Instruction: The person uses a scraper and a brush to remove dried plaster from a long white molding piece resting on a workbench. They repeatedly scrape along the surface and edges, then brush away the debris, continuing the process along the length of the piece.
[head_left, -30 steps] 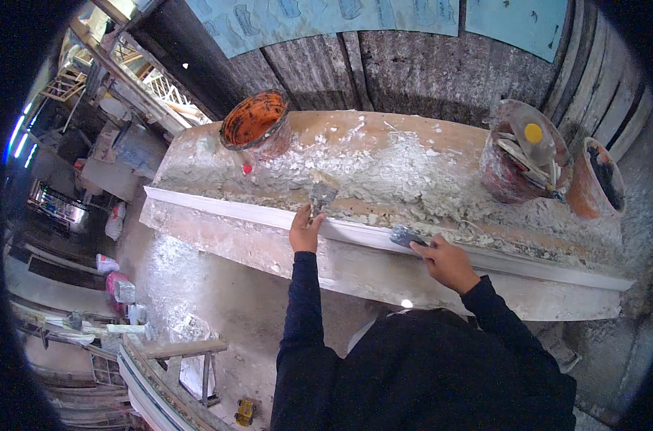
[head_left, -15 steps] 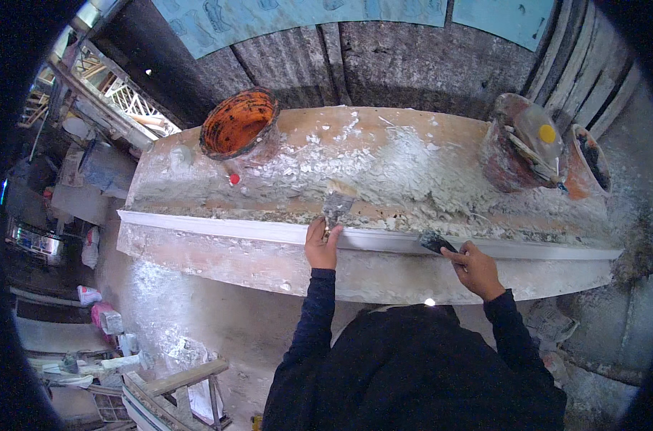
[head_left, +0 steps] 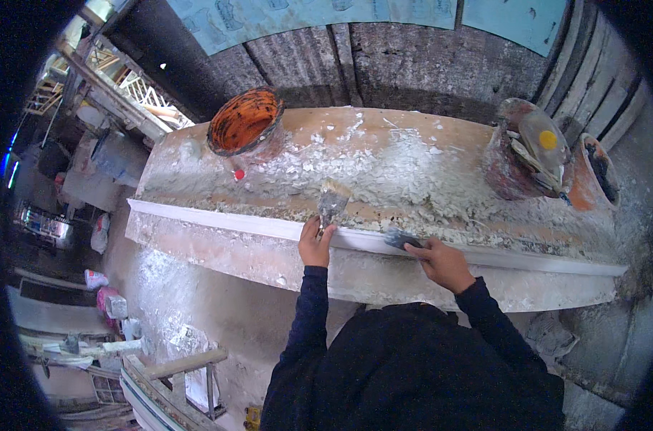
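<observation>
Plaster-crusted workbench (head_left: 412, 165) up against a corrugated metal wall, white flakes and dried splatter everywhere. Long white cornice moulding (head_left: 218, 219) lying lengthwise along the front edge of the bench, running off to both sides. Left hand (head_left: 315, 244) resting on the moulding near the middle, fingers closed round the handle of a wide putty knife (head_left: 333, 201), blade pointing up and away over the crusty bench top. Right hand (head_left: 442, 262) just beside it on the same strip, clamped on a smaller dark scraper (head_left: 399, 239) with the blade laid flat against the moulding face. Compared with a second ago: both hands further right along the strip, right hand pulled in closer to the left, left knife now lifted off the profile instead of lying across it. Looks like one stretch got smoothed and work shifted to the next bit, with filler probably about to be passed from the big blade to the small one, just a guess though. Further out: orange-lined bucket (head_left: 245, 123) at the back left of the bench, grubby plastic tub (head_left: 524, 147) stuffed with tools at the back right, terracotta-coloured pot (head_left: 592, 176) just beside that. Timber frame and clutter down on the floor to the left.
</observation>
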Action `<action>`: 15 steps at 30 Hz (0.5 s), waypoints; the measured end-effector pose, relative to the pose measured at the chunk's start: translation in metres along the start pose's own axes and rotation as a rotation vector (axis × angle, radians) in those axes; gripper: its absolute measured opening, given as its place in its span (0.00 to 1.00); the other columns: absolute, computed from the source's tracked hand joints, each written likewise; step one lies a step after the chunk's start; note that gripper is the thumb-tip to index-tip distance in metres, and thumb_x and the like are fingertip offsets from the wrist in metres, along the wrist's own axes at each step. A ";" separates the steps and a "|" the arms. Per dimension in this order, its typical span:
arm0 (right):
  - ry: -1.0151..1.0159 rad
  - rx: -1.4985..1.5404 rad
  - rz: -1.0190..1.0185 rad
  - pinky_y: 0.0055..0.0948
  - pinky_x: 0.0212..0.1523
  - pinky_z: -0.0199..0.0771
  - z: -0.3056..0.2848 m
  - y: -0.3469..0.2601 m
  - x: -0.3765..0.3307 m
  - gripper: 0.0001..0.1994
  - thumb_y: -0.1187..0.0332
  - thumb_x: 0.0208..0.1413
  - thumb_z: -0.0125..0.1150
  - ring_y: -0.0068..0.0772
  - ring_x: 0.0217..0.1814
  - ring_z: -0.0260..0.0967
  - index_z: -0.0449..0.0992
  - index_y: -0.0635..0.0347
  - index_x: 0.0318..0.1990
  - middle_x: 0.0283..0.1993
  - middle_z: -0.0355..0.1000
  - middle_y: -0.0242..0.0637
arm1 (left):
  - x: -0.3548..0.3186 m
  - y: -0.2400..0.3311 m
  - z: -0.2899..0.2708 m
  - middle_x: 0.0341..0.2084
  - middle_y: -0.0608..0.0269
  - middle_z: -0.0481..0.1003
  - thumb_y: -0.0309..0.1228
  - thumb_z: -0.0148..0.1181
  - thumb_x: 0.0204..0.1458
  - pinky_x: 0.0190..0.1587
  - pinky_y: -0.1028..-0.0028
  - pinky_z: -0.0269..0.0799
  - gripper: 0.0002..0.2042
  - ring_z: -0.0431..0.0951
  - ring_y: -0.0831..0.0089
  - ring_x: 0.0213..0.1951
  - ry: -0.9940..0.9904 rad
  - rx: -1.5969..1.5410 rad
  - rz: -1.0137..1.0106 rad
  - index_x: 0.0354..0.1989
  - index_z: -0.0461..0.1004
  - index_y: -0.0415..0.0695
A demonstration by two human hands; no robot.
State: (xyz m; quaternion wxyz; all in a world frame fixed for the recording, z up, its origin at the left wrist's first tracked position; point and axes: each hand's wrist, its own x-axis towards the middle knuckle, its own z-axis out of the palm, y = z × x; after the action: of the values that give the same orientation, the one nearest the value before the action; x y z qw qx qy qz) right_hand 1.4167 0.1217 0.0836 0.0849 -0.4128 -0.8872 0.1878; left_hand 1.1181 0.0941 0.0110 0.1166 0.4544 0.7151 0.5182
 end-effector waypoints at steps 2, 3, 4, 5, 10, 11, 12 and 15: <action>-0.044 -0.002 -0.053 0.38 0.27 0.70 -0.001 -0.001 0.007 0.21 0.67 0.49 0.51 0.43 0.28 0.68 0.67 0.32 0.52 0.34 0.64 0.39 | -0.001 -0.001 -0.001 0.43 0.50 0.72 0.32 0.66 0.41 0.48 0.73 0.66 0.19 0.72 0.64 0.45 -0.011 0.004 -0.009 0.39 0.72 0.31; -0.066 -0.003 -0.084 0.39 0.27 0.70 -0.002 -0.003 0.011 0.21 0.67 0.49 0.51 0.44 0.29 0.68 0.67 0.32 0.53 0.34 0.64 0.40 | -0.002 -0.001 -0.001 0.44 0.50 0.71 0.31 0.66 0.41 0.49 0.73 0.66 0.19 0.72 0.64 0.46 -0.009 -0.019 -0.022 0.39 0.72 0.31; -0.092 -0.002 -0.064 0.39 0.27 0.70 -0.007 -0.005 0.009 0.21 0.67 0.49 0.50 0.44 0.29 0.68 0.67 0.33 0.53 0.34 0.64 0.40 | -0.002 0.000 -0.002 0.44 0.50 0.71 0.31 0.66 0.41 0.50 0.73 0.65 0.19 0.72 0.65 0.46 -0.007 -0.042 -0.034 0.40 0.72 0.31; -0.119 -0.001 -0.044 0.39 0.28 0.70 -0.015 -0.007 0.004 0.21 0.67 0.49 0.50 0.44 0.29 0.68 0.67 0.33 0.53 0.33 0.64 0.40 | -0.001 0.000 -0.005 0.45 0.50 0.71 0.31 0.66 0.41 0.50 0.73 0.65 0.19 0.71 0.65 0.47 0.002 -0.074 -0.072 0.41 0.72 0.31; -0.119 0.038 0.017 0.40 0.28 0.69 -0.017 0.007 -0.005 0.21 0.67 0.49 0.50 0.44 0.29 0.68 0.67 0.34 0.53 0.29 0.65 0.40 | -0.006 0.006 -0.003 0.49 0.51 0.68 0.28 0.65 0.43 0.50 0.75 0.64 0.19 0.71 0.67 0.47 0.110 -0.283 -0.168 0.43 0.71 0.30; -0.087 0.033 -0.017 0.40 0.28 0.69 -0.007 0.008 0.001 0.21 0.67 0.49 0.50 0.44 0.29 0.68 0.67 0.34 0.53 0.28 0.65 0.40 | -0.007 0.004 -0.005 0.50 0.51 0.67 0.28 0.64 0.43 0.49 0.76 0.64 0.19 0.71 0.68 0.47 0.128 -0.255 -0.143 0.42 0.71 0.30; -0.053 0.028 -0.056 0.40 0.28 0.69 -0.004 0.006 0.009 0.21 0.67 0.49 0.50 0.44 0.28 0.67 0.67 0.34 0.53 0.26 0.65 0.40 | -0.006 0.001 -0.009 0.51 0.51 0.67 0.28 0.64 0.43 0.49 0.76 0.64 0.18 0.71 0.69 0.47 0.150 -0.226 -0.117 0.42 0.72 0.30; -0.070 0.020 -0.105 0.40 0.28 0.69 -0.001 -0.009 0.028 0.22 0.67 0.49 0.51 0.44 0.28 0.67 0.66 0.33 0.53 0.25 0.65 0.39 | -0.001 -0.007 -0.021 0.54 0.53 0.64 0.26 0.62 0.44 0.45 0.77 0.65 0.16 0.70 0.72 0.46 0.213 -0.207 -0.123 0.40 0.73 0.31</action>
State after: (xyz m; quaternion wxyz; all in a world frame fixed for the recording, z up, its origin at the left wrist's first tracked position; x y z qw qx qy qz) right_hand 1.3923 0.1379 0.0878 0.0676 -0.3580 -0.9081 0.2063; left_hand 1.1022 0.0794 0.0141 0.1176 0.3378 0.6925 0.6264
